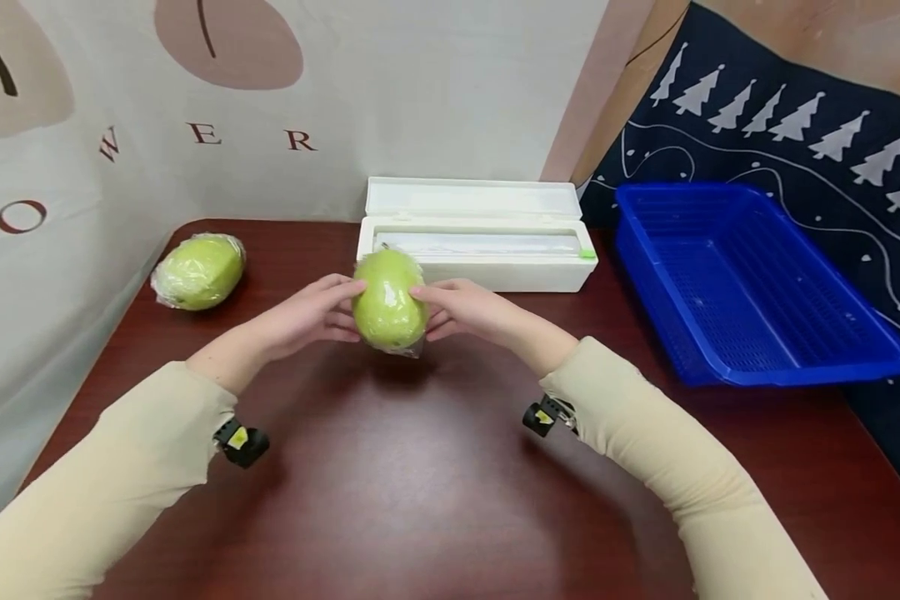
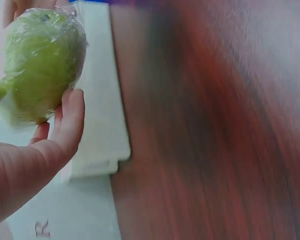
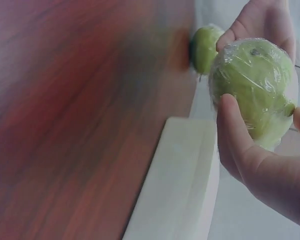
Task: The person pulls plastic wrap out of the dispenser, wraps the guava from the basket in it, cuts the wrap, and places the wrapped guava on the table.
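Between both hands, held up off the table, is a green pear-shaped fruit [image 1: 390, 302] wrapped in clear film. My left hand [image 1: 307, 314] grips its left side, the thumb on the near face and the fingers curling behind. On the other side my right hand [image 1: 471, 312] grips it the same way. The film looks wrinkled around the fruit [image 2: 45, 65] in the left wrist view, and a loose bit hangs at its lower end in the head view. Just behind stands a white cling film box [image 1: 495, 273], lid raised, with a pale roll inside.
A second film-wrapped green fruit [image 1: 201, 271] lies at the table's back left. At the right is a blue plastic basket [image 1: 690, 333], with a dark tree-patterned cloth [image 1: 787, 167] behind it. A pale printed curtain [image 1: 435, 92] hangs along the back of the brown table [image 1: 420, 500].
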Demonstrator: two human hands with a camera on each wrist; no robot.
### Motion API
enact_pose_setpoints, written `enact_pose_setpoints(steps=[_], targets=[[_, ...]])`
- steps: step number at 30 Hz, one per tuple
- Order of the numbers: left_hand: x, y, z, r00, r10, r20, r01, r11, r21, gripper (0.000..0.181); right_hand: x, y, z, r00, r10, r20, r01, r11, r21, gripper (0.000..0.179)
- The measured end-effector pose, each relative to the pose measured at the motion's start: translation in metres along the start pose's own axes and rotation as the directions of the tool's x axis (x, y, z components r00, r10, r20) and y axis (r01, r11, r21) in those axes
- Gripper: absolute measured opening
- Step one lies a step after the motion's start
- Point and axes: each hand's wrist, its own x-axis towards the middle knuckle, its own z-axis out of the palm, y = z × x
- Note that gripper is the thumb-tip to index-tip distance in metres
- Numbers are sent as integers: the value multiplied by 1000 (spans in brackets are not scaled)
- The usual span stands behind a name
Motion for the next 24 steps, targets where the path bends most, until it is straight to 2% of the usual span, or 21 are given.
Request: enact_pose_setpoints(steps=[3,7,11,16,19,24], targets=[[-9,0,-16,999,10,-44,-9,1000,9,42,12,-12,13,1000,-23,10,23,999,24,47],[-14,0,-36,994,12,-104,-11,1000,11,36,27,-28,29,999,-39,-10,40,997,68,48],[-13,1,-51,982,-32,-184,29,999,-19,48,45,-40,41,997,-34,-64,44,985,165,48],[-7,3,-64,953,-96,-288,90,995,-36,61,66,-48,53,997,-38,-73,56,961,271,42],[-4,-1,-70,927,-142,-347,147,989,-10,69,78,-47,63,998,-30,-57,45,956,290,41],[0,-10,-79,893,-180,-413,205,979,16,68,95,-42,79,999,-20,-31,28,957,289,43]])
